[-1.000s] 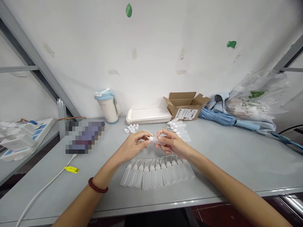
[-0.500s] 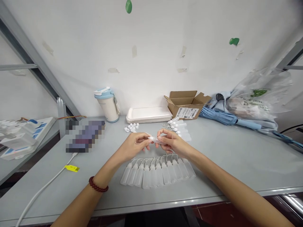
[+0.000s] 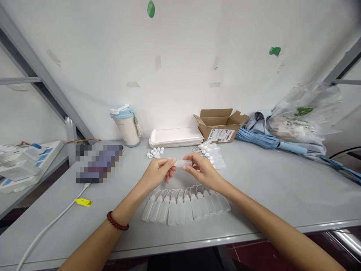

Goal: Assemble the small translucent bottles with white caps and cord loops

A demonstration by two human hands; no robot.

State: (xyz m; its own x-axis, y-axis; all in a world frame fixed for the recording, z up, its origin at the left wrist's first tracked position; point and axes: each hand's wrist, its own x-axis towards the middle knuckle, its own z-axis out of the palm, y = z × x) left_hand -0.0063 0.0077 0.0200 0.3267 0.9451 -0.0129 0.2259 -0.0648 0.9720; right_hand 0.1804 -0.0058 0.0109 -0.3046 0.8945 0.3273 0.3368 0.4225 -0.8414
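Observation:
A small translucent plastic bottle (image 3: 184, 163) lies level between my hands above the middle of the table. My left hand (image 3: 159, 171) pinches its left end between thumb and fingers, which hide that end. Around the right end my right hand (image 3: 203, 171) closes its thumb and fingers. Below my hands is a row of similar bottles (image 3: 180, 210), side by side, with thin white tubes or cords at their tops. Behind my left hand sits a small heap of white caps (image 3: 155, 152). More capped bottles (image 3: 216, 155) lie behind my right hand.
At the back of the grey table (image 3: 267, 188) are a stack of white trays (image 3: 177, 136), an open cardboard box (image 3: 220, 130) and a tumbler (image 3: 127, 128). A blue umbrella (image 3: 259, 140) and plastic bags (image 3: 304, 116) lie right. A blurred-out device (image 3: 101, 163) with a white cable lies left.
The bottle has turned level, showing more of its body. My right fingers have shifted to its right end, and my left fingers now cover the white part at its left end.

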